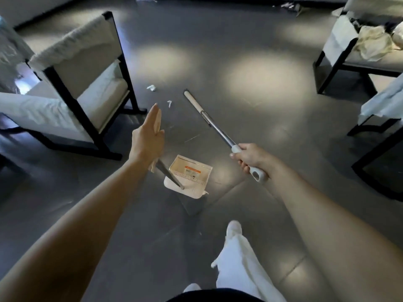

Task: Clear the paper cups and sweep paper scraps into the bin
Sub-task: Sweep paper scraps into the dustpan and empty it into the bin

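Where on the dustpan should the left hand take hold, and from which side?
Probably the cream grip topping its long handle, from the left: the handle slants up from the dustpan on the floor to the open left hand, while the right hand holds the broom.

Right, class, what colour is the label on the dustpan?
Orange: the label lies across the cream dustpan, seen best in the head view.

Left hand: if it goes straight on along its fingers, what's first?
Left hand points at the floor; nearest in line looks the small paper scrap, perhaps the farther scrap. Depth is unclear.
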Action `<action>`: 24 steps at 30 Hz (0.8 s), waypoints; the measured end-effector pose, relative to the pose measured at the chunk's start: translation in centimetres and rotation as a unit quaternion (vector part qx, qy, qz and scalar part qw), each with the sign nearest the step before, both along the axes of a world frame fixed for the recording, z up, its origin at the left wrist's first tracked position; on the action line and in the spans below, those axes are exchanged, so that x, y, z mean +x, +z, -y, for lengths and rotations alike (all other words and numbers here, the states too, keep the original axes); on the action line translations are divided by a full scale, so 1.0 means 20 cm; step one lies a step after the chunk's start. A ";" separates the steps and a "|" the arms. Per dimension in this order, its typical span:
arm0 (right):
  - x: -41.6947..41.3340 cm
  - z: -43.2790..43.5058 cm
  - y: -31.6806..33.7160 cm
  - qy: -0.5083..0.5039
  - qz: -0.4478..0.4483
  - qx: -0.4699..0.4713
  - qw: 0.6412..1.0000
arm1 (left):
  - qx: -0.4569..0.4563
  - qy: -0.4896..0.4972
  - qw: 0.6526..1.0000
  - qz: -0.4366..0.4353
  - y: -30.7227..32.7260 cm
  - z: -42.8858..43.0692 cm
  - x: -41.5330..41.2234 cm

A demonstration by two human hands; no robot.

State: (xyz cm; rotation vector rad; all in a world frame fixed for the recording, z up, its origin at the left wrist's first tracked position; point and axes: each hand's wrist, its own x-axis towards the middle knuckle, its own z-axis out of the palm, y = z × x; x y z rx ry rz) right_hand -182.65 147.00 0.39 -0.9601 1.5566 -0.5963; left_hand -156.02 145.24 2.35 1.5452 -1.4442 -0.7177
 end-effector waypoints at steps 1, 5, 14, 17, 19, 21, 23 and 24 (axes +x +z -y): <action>-0.02 0.21 -0.02 0.008 -0.001 -0.002 1.000 | -0.006 0.008 1.000 -0.008 -0.02 0.18 -0.04; -0.13 1.07 -0.09 0.034 -0.022 -0.007 0.999 | 0.009 0.040 0.999 -0.035 -0.09 0.95 -0.15; -0.13 2.80 0.09 0.134 -0.034 -0.013 0.990 | -0.001 0.171 0.985 0.023 0.02 2.43 -0.15; -0.03 3.35 0.07 0.160 -0.039 -0.012 0.986 | 0.002 0.197 0.980 0.022 -0.04 2.94 -0.09; 0.04 3.75 0.05 0.180 -0.040 -0.012 0.983 | 0.005 0.197 0.980 0.039 -0.08 3.31 -0.05; 0.12 4.16 0.06 0.200 -0.045 -0.019 0.979 | 0.014 0.202 0.977 0.059 -0.10 3.69 0.02; 0.22 4.53 0.10 0.224 -0.039 -0.022 0.974 | 0.021 0.213 0.975 0.065 -0.09 4.04 0.10; 0.27 4.72 0.13 0.237 -0.034 -0.022 0.971 | 0.021 0.218 0.973 0.065 -0.08 4.21 0.15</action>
